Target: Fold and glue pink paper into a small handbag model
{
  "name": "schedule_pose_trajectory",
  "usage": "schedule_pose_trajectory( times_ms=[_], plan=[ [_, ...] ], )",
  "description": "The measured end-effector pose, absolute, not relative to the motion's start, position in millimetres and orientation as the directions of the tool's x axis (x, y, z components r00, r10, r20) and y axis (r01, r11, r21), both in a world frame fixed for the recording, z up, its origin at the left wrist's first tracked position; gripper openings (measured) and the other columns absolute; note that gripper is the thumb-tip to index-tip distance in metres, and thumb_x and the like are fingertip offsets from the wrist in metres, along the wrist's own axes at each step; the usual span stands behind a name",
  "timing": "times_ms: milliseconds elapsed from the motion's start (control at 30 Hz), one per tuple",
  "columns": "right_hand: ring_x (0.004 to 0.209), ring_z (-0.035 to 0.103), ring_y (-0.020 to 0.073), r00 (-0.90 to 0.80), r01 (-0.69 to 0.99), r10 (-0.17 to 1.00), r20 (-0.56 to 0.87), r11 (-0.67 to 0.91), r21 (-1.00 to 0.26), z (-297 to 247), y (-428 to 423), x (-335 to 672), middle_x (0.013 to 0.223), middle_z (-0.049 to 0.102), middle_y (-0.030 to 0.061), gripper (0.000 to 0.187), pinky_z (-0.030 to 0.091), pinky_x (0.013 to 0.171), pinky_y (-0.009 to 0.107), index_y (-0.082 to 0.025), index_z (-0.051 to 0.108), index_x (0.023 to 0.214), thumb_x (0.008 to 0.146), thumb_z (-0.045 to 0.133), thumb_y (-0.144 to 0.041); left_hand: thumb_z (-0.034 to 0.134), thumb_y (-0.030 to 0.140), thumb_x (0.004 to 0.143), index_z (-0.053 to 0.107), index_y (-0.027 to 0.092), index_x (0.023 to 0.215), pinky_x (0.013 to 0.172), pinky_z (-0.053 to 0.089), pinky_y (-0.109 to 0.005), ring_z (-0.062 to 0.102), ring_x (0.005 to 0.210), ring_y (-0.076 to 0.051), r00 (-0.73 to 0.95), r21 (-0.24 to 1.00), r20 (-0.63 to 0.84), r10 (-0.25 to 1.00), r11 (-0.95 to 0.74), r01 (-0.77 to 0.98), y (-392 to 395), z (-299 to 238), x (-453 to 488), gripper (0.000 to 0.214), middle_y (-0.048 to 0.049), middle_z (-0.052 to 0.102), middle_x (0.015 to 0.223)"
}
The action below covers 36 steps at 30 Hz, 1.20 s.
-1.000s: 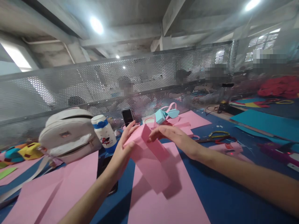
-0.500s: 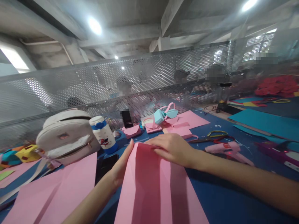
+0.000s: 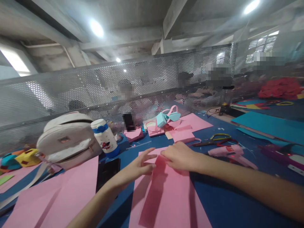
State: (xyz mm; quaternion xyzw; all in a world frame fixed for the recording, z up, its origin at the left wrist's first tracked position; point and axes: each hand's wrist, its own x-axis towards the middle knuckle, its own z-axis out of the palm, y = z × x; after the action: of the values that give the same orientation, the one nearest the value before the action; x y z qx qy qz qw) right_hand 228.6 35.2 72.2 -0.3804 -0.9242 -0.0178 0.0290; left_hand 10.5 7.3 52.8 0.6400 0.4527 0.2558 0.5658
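Note:
A pink paper sheet [image 3: 171, 202] with lengthwise folds lies on the blue table [image 3: 232, 196] in front of me. My left hand [image 3: 139, 166] rests on the sheet's far left part, with its fingers pinching a raised fold. My right hand [image 3: 181, 156] presses down on the far edge of the same sheet, fingers curled over the fold. The two hands almost touch at the top of the sheet.
A second pink sheet [image 3: 52, 196] lies at left, by a black phone [image 3: 108, 169]. Behind stand a white bag [image 3: 67, 139], a white bottle [image 3: 105, 137], pink and blue paper boxes [image 3: 169, 122], scissors [image 3: 219, 138] and a pink glue gun [image 3: 229, 152]. A perforated metal screen [image 3: 95, 85] closes the far edge.
The sheet, held up and partly rolled a second ago, has been lowered and flattened onto the table. Both hands came down with it and now press a fold at its far end.

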Motion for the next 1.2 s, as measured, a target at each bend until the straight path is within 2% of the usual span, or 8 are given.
schedule_pose_trajectory(
  times_ms=[300, 433, 500, 733, 867, 967, 1067, 1200],
  plan=[
    [0.087, 0.071, 0.0289, -0.67, 0.733, 0.736, 0.1, 0.677, -0.066, 52.3, 46.9, 224.1, 0.09, 0.076, 0.0119, 0.016, 0.039, 0.06, 0.028, -0.018, 0.069, 0.088, 0.081, 0.056, -0.015, 0.065, 0.027, 0.082, 0.024, 0.027, 0.154, 0.099, 0.049, -0.046, 0.058, 0.125, -0.028, 0.517, 0.94, -0.117, 0.848, -0.074, 0.333, 6.3, 34.9, 11.7, 0.082, -0.0183, 0.041, 0.153],
    [0.09, 0.07, 0.027, -0.619, 0.762, 0.769, 0.159, 0.637, -0.118, 52.7, 54.2, 227.5, 0.099, 0.074, 0.0105, 0.037, 0.04, 0.063, 0.028, -0.019, 0.057, 0.119, 0.085, 0.046, -0.011, 0.06, 0.011, 0.069, 0.051, 0.029, 0.141, 0.077, 0.057, -0.035, 0.072, 0.096, -0.025, 0.436, 0.753, 0.044, 0.899, -0.317, 0.576, 9.7, 48.9, -5.5, 0.075, -0.0103, 0.07, 0.124],
    [0.095, 0.069, 0.0253, -0.618, 0.754, 0.767, 0.173, 0.64, -0.146, 54.3, 55.5, 229.4, 0.108, 0.072, 0.0091, 0.044, 0.041, 0.067, 0.028, -0.02, 0.052, 0.126, 0.085, 0.044, -0.007, 0.056, 0.009, 0.066, 0.066, 0.028, 0.126, 0.079, 0.056, -0.035, 0.071, 0.092, -0.025, 0.376, 0.693, 0.132, 0.917, -0.357, 0.626, 13.9, 59.2, -14.4, 0.064, -0.006, 0.076, 0.108],
    [0.099, 0.066, 0.0257, -0.621, 0.731, 0.764, 0.175, 0.645, -0.222, 64.1, 51.9, 232.7, 0.113, 0.07, 0.0078, 0.021, 0.039, 0.068, 0.028, -0.019, 0.066, 0.1, 0.086, 0.051, -0.017, 0.059, 0.01, 0.066, 0.078, 0.021, 0.08, 0.078, 0.053, -0.034, 0.07, 0.084, -0.026, 0.256, 0.725, 0.253, 0.933, -0.358, 0.589, 27.6, 82.1, -27.4, 0.026, -0.0039, 0.078, 0.084],
    [0.083, 0.066, 0.0218, -0.645, 0.698, 0.752, 0.14, 0.653, -0.294, 69.7, 48.1, 230.7, 0.09, 0.074, 0.0039, 0.012, 0.032, 0.058, 0.026, -0.02, 0.068, 0.085, 0.085, 0.056, -0.021, 0.07, 0.016, 0.069, 0.078, 0.02, 0.089, 0.059, 0.049, -0.025, 0.064, 0.064, -0.019, 0.185, 0.796, 0.288, 0.94, -0.343, 0.499, 25.8, 84.5, -21.6, 0.022, -0.0011, 0.073, 0.071],
    [0.074, 0.064, 0.0202, -0.668, 0.662, 0.734, 0.12, 0.66, -0.356, 69.4, 47.2, 227.9, 0.076, 0.07, 0.0032, 0.01, 0.026, 0.053, 0.025, -0.018, 0.064, 0.073, 0.081, 0.062, -0.023, 0.079, 0.021, 0.066, 0.075, 0.018, 0.105, 0.05, 0.042, -0.02, 0.056, 0.053, -0.013, 0.133, 0.854, 0.3, 0.945, -0.328, 0.404, 22.9, 85.3, -13.5, 0.04, 0.0038, 0.063, 0.057],
    [0.069, 0.062, 0.0173, -0.663, 0.621, 0.734, 0.144, 0.648, -0.441, 65.7, 51.0, 226.2, 0.074, 0.068, 0.0019, 0.006, 0.028, 0.053, 0.024, -0.017, 0.062, 0.074, 0.08, 0.062, -0.017, 0.081, 0.031, 0.069, 0.07, 0.018, 0.116, 0.055, 0.047, -0.021, 0.063, 0.063, -0.016, 0.064, 0.911, 0.307, 0.949, -0.313, 0.269, 21.7, 85.6, -8.1, 0.05, 0.0, 0.069, 0.068],
    [0.062, 0.063, 0.0154, -0.605, 0.564, 0.776, 0.178, 0.576, -0.592, 59.6, 64.2, 227.2, 0.077, 0.066, 0.0029, 0.005, 0.037, 0.051, 0.021, -0.015, 0.06, 0.084, 0.082, 0.055, -0.013, 0.06, 0.046, 0.087, 0.064, 0.017, 0.119, 0.079, 0.054, -0.03, 0.068, 0.098, -0.023, -0.133, 0.938, 0.347, 0.929, -0.345, 0.037, 29.2, 85.8, -19.0, 0.044, -0.0103, 0.072, 0.11]
  ],
)
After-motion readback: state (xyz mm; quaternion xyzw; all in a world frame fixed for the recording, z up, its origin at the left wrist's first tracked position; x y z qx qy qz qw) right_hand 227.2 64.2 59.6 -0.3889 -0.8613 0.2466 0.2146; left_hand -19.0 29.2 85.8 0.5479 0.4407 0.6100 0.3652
